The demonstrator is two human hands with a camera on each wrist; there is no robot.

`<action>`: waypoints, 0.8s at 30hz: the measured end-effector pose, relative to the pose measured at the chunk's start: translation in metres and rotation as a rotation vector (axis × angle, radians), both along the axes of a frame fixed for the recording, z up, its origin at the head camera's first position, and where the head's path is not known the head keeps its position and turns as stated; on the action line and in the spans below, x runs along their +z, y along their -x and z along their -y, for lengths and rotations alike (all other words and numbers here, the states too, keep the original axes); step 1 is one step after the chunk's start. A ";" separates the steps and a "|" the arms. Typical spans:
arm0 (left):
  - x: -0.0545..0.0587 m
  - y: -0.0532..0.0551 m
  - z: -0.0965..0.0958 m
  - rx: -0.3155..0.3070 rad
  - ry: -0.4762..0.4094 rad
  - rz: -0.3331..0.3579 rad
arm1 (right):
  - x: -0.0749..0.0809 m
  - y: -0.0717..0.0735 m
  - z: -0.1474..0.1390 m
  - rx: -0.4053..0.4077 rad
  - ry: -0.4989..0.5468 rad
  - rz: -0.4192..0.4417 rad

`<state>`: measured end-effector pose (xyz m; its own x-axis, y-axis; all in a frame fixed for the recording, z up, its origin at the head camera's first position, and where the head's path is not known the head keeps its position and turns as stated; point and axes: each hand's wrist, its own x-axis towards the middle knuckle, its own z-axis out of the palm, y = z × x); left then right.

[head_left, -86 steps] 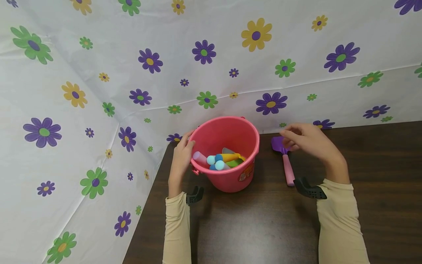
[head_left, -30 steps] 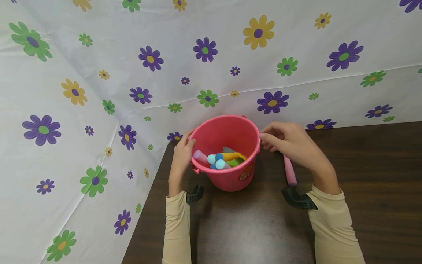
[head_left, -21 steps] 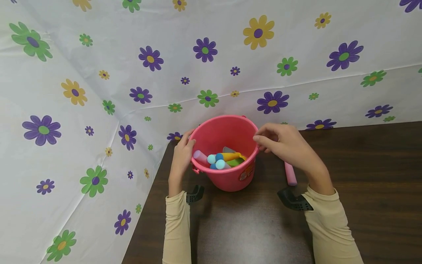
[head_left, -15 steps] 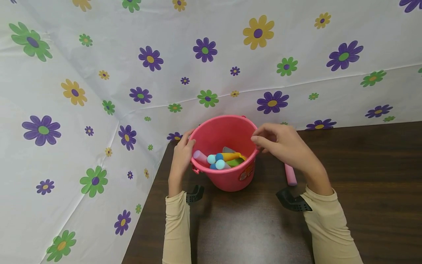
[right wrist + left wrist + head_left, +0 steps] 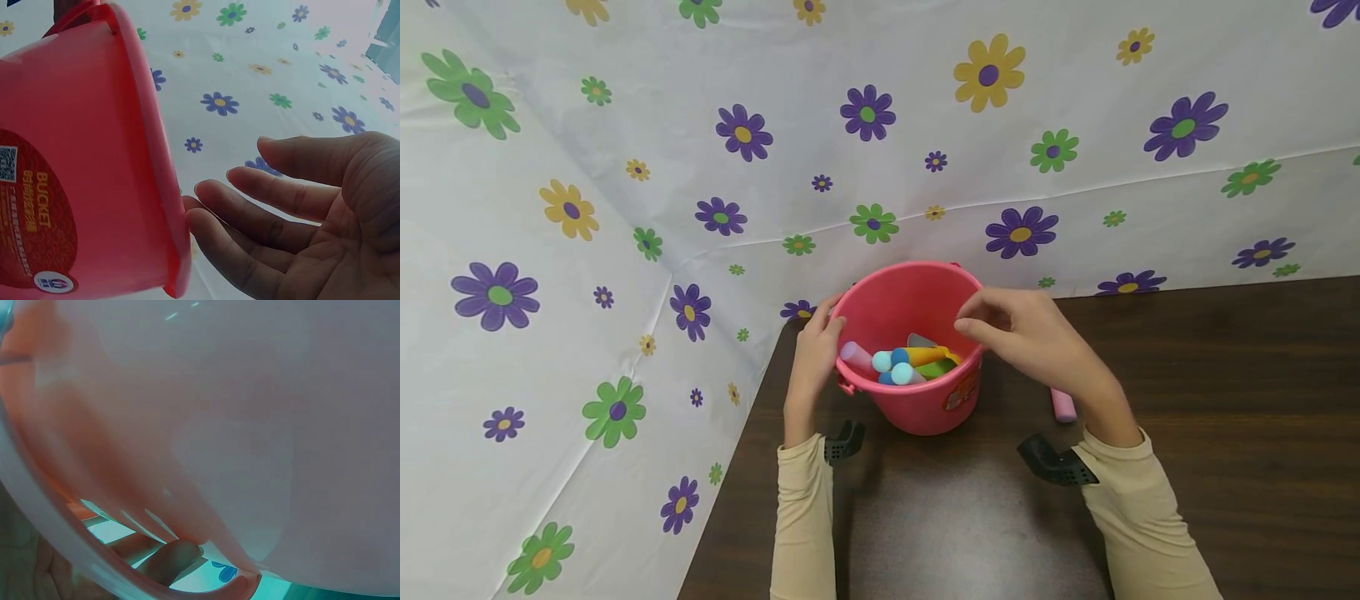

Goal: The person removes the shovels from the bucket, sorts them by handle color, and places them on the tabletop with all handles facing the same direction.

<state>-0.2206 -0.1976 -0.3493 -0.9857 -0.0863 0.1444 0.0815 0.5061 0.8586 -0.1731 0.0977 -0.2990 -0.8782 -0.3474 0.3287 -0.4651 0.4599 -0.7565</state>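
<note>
A pink bucket (image 5: 917, 410) stands on the dark table, holding several toy tools with yellow (image 5: 922, 357), lilac and blue-tipped handles. At its left rim, my left hand (image 5: 812, 358) grips the edge; the left wrist view shows fingers (image 5: 167, 561) curled at the rim. My right hand (image 5: 1033, 337) hovers by the right rim with loosely bent fingers and nothing in them. In the right wrist view its fingertips (image 5: 199, 219) are right at the bucket's edge. Behind the right wrist lies a toy shovel, only its pink handle end (image 5: 1063, 406) showing.
A white cloth with printed flowers (image 5: 745, 133) hangs behind and to the left of the dark wooden table (image 5: 1240, 400). The bucket stands near the table's back left corner. Black wrist mounts (image 5: 1054, 462) sit on both forearms.
My right hand has moved left from over the shovel to the bucket's right rim, now covering the shovel's purple blade. My left hand has stayed on the rim, and the bucket has not moved.
</note>
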 end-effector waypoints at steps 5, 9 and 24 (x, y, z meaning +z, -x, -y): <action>0.000 -0.001 0.000 -0.002 -0.010 0.001 | 0.000 -0.002 0.005 0.011 -0.007 -0.023; 0.000 -0.001 0.000 -0.002 -0.013 -0.001 | 0.000 -0.002 0.007 0.030 -0.003 -0.027; 0.000 -0.001 0.000 -0.002 -0.017 -0.002 | -0.008 0.001 0.023 0.105 0.014 -0.008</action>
<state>-0.2194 -0.1972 -0.3492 -0.9856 -0.0869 0.1447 0.0840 0.4915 0.8668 -0.1742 0.0751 -0.3074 -0.8346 -0.4330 0.3407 -0.5160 0.3978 -0.7586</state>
